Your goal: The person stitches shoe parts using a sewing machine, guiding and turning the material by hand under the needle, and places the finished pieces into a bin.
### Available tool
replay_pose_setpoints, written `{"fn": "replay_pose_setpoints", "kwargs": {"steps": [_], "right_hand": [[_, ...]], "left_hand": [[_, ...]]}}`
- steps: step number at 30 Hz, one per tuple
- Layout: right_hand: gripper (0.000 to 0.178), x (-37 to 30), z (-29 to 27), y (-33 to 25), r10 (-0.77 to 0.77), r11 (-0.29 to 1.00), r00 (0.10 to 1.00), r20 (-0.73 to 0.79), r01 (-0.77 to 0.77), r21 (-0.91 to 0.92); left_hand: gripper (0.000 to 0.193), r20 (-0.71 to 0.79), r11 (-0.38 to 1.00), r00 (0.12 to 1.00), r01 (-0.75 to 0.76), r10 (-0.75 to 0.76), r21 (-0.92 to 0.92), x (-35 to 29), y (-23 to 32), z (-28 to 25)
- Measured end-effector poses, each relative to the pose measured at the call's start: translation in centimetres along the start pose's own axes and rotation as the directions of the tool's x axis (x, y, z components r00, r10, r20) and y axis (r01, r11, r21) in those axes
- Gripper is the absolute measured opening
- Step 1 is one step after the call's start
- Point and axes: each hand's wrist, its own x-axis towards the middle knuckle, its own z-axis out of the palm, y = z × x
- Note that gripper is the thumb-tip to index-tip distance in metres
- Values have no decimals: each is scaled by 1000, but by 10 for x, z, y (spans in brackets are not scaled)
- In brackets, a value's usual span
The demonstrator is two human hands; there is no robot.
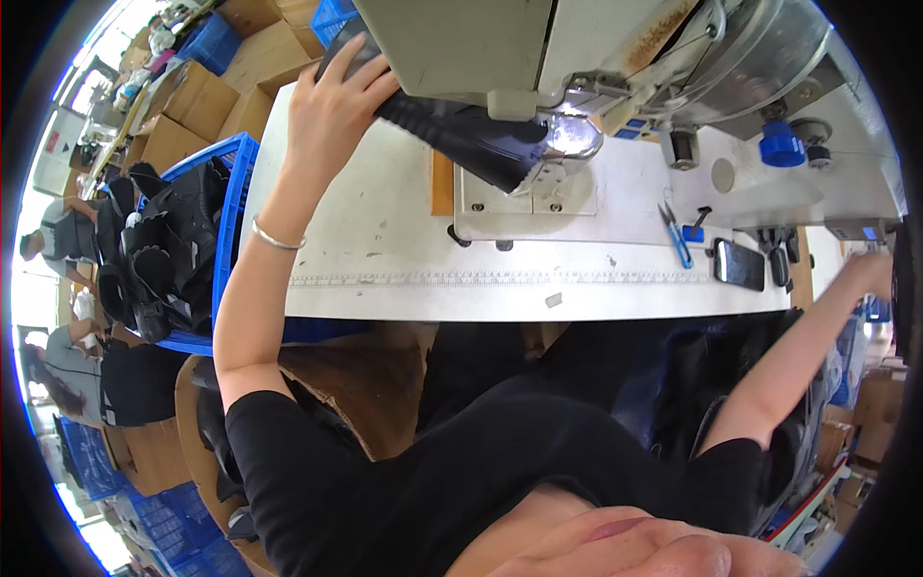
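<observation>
A black leather shoe upper [452, 144] lies on the machine bed, its scalloped end under the shiny metal presser area of a sewing machine [471, 48]. My left hand [336, 96] grips the upper's far-left end, with the fingers bent over the leather and the thumb hidden. A metal bangle [277, 237] circles my left wrist. Out at the far right, my right hand [870, 275] reaches the dark round handwheel [904, 288] at the machine's end. Its fingers are too hidden to tell how they are set.
Blue thread snips [676, 237], a phone [738, 264] and small tools lie on the right of the white table [385, 260]. A blue crate [234, 231] of black uppers stands left. Cardboard boxes [187, 106] are piled behind. Two other people [72, 231] are at the far left.
</observation>
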Motion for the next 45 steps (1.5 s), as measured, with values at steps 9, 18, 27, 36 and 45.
{"fn": "replay_pose_setpoints", "kwargs": {"steps": [9, 18, 27, 36, 45], "right_hand": [[41, -377, -38, -262, 109, 139, -247, 963, -955, -261], [26, -354, -12, -282, 253, 139, -241, 937, -950, -281], [24, -359, -1, -265, 196, 187, -242, 950, -942, -279], [23, -358, -1, -266, 195, 155, -220, 956, -956, -251], [21, -362, -13, -249, 221, 86, -267, 938, -953, -292]], "left_hand": [[22, -164, 911, 915, 392, -370, 129, -115, 95, -61], [23, -187, 922, 923, 364, -337, 136, -140, 135, -78], [26, -144, 914, 915, 393, -378, 97, -125, 140, -82], [25, -144, 922, 922, 375, -360, 97, -126, 140, -77], [22, -162, 956, 944, 276, -288, -96, -136, 133, -75]]}}
